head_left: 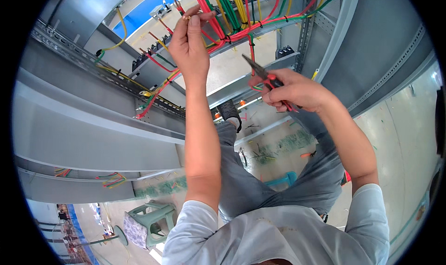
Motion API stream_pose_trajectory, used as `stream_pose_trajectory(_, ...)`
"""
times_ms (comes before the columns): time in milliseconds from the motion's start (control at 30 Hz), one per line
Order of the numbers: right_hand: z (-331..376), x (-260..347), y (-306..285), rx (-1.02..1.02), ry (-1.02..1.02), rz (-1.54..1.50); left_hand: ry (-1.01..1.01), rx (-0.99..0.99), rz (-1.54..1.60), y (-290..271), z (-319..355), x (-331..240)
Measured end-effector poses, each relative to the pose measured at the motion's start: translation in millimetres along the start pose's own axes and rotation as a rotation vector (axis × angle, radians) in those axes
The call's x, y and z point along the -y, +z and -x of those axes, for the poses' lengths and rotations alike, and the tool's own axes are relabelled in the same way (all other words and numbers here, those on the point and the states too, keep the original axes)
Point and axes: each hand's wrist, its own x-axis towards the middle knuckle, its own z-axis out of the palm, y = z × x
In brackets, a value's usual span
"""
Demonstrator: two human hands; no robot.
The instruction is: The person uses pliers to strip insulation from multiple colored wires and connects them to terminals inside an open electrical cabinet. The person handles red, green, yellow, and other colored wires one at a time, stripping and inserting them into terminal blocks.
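My left hand (191,44) is raised among the wires of a grey metal cabinet. Its thumb and fingers pinch a small copper-coloured piece (186,18), too small to tell exactly. Just beyond it stands a bundle of red wires (204,7), beside green wires (226,14) and yellow wires (239,4). My right hand (297,90) is wrapped around long-nose pliers (260,71) with red and black handles. Their dark jaws point up and to the left, apart from the wires. Stripped wire ends (152,35) stick up left of my left hand.
Grey cabinet panels (93,121) rise on the left, and a frame (341,37) on the right. Black breakers (284,52) sit on a crossbar. Wire scraps (253,125) litter the floor. Behind me on the left is a green stool (155,214); a blue-green plastic piece (283,179) lies between my legs.
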Motion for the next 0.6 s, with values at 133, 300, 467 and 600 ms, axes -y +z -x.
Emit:
stream_pose_trajectory(133,25,16,20,-0.148,-0.13,-0.05,0.021,0.016,0.015,2,0,4)
stream_pose_trajectory(300,26,-41,6,-0.337,0.136,0.362,0.008,0.025,0.036,6,-1,1)
stream_pose_trajectory(467,-1,5,23,-0.643,-0.289,1.175,-0.017,0.003,0.06,4,-1,4)
stream_pose_trajectory(600,-32,38,28,-0.869,-0.535,1.443,-0.061,0.012,0.059,5,0,3)
